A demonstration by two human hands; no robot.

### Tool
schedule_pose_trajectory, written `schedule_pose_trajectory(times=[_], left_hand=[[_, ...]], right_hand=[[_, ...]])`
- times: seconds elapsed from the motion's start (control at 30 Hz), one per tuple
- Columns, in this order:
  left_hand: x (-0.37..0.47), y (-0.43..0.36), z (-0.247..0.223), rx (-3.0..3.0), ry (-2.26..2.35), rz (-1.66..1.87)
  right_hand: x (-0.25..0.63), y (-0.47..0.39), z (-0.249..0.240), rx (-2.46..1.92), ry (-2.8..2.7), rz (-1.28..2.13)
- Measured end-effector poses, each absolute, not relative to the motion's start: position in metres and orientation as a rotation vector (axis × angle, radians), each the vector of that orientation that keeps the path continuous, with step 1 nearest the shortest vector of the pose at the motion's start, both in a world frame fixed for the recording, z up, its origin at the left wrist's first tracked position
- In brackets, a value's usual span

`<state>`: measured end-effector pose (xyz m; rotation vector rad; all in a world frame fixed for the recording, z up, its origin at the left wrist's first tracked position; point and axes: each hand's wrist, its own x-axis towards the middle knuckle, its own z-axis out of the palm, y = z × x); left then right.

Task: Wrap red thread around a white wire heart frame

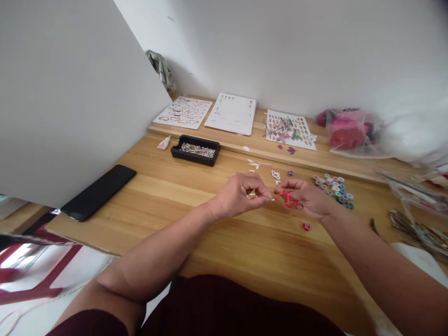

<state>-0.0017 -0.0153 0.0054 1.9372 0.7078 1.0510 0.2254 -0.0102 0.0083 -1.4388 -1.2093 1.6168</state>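
Over the middle of the wooden table my left hand [249, 192] is closed, thumb and index finger pinched at the tip of a red curvy outline piece [287, 199]. My right hand [308, 198] is closed around the other side of this piece, which looks wound or coated in red. A tiny pale bit shows at the left fingertips, too small to name. Below the right hand lies a small red thread spool [307, 227]. White cut-out shapes [276, 175] lie just beyond the hands, some partly hidden by the left hand.
Several coloured spools [336, 189] cluster right of my right hand. A black tray of beads [196, 150], a small white glue bottle [164, 143] and a black phone [100, 192] are on the left. Cut-out sheets [231, 113] and a pink bag [350, 133] line the back ledge.
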Motion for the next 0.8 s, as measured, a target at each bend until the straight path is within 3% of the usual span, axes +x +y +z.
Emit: schedule_pose_trajectory(times=[0.2,0.37,0.63,0.8], left_hand=[[-0.001,-0.013,0.002,1.941,0.738,1.11],[-0.005,-0.011,0.002,2.102,0.949,1.102],[-0.006,-0.014,0.003,2.394,0.939,0.94],[-0.007,-0.021,0.009,2.448,0.747,0.849]], right_hand=[[0.214,-0.034,-0.005,-1.419,-1.243,1.594],[0.212,-0.056,-0.002,-1.506,-1.55,1.276],[0.205,-0.076,0.048,-1.326,-2.261,0.41],[0.21,-0.037,0.081,-1.309,-2.423,0.451]])
